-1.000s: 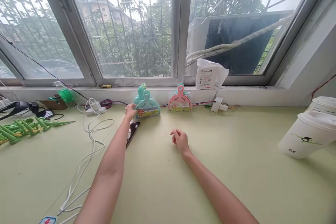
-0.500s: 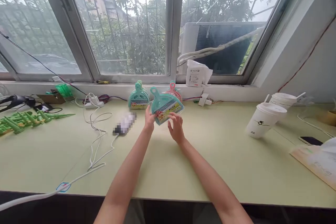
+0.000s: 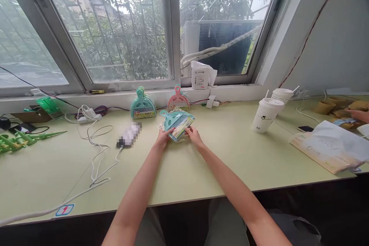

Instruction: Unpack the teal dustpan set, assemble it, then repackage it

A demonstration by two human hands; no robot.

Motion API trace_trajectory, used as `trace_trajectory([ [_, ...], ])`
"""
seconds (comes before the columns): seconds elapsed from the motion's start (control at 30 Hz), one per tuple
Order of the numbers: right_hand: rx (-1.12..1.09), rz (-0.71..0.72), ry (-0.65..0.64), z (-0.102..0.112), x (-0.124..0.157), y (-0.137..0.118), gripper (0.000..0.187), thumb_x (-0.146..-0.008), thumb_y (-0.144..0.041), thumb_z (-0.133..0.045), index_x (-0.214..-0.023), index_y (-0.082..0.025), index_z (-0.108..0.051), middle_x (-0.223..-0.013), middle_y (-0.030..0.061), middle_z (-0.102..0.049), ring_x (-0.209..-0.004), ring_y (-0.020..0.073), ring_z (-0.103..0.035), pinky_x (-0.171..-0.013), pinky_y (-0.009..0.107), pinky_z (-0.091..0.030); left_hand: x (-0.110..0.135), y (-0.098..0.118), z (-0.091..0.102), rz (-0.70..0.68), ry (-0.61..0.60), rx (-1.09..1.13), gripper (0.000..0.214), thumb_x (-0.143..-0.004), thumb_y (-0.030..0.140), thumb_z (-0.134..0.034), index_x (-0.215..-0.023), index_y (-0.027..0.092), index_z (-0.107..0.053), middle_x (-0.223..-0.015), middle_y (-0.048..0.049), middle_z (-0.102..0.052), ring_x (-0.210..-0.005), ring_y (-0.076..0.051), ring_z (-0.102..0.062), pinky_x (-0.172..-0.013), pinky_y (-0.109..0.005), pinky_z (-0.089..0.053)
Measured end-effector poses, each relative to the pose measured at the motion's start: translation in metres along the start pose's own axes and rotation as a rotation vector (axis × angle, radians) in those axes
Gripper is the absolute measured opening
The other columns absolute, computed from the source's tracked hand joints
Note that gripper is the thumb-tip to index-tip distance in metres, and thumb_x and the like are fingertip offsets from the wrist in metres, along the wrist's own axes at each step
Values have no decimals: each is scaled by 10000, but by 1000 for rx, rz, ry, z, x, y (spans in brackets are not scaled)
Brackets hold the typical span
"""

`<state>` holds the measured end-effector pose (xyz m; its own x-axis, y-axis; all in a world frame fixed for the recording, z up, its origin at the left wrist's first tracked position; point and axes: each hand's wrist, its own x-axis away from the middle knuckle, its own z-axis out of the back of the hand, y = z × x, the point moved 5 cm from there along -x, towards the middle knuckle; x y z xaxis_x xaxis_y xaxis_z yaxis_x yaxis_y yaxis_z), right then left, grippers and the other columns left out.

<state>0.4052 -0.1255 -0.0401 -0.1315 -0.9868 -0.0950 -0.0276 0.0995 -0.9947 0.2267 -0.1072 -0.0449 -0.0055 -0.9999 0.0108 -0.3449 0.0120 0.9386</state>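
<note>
Both of my hands grip a stack of teal mini dustpan and brush sets (image 3: 176,120) in clear wrapping, tilted just above the table. My left hand (image 3: 162,137) is closed on its left lower edge. On the right lower corner, by the printed card, my right hand (image 3: 193,136) closes with thumb and fingers. Behind, a group of teal dustpan sets (image 3: 143,104) leans upright against the sill wall. To its right stands a pink dustpan set (image 3: 178,99).
White cups with straws (image 3: 266,114) and a tissue pack (image 3: 328,146) are on the right. A phone-like blurred object (image 3: 129,135) and a white cable (image 3: 98,153) lie left. Green plastic pieces (image 3: 20,140) sit far left. Another person's hand (image 3: 359,115) shows at the right edge.
The view has turned to the right. The held stack is lower and tipped flatter, showing more of its wrapping. My right hand has gone from loosely touching the card to gripping the corner.
</note>
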Motion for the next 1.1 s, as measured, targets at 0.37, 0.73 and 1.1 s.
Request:
trace_trajectory([
  [0.37,-317,-82,-5,27,-12,-3,258,-660,-158,-754,-874,-192,-614,-867,45,-721,-782,176,-690,-678,315,-611,-8,8,23,33,-27,-86,392,-638,358,-803,-947,131,-720,-976,-118,-717,-830,-186,-691,-828,-310,-545],
  [0.73,-457,-73,200,69,-26,-2,252,-650,-108,-756,-836,-182,-604,-882,51,-725,-829,197,-705,-750,334,-619,14,64,108,-349,895,-411,447,-822,102,-495,-1269,116,-482,-1216,-200,-598,-1146,-250,-596,-981,-415,-470],
  [1.1,-333,-153,-125,26,-13,-1,108,-755,-141,-688,-848,-151,-633,-870,71,-733,-737,162,-709,-662,264,-604,3,-2,-18,-52,34,-291,450,-845,479,-533,-1204,214,-478,-958,-83,-654,-794,-216,-658,-721,-368,-544],
])
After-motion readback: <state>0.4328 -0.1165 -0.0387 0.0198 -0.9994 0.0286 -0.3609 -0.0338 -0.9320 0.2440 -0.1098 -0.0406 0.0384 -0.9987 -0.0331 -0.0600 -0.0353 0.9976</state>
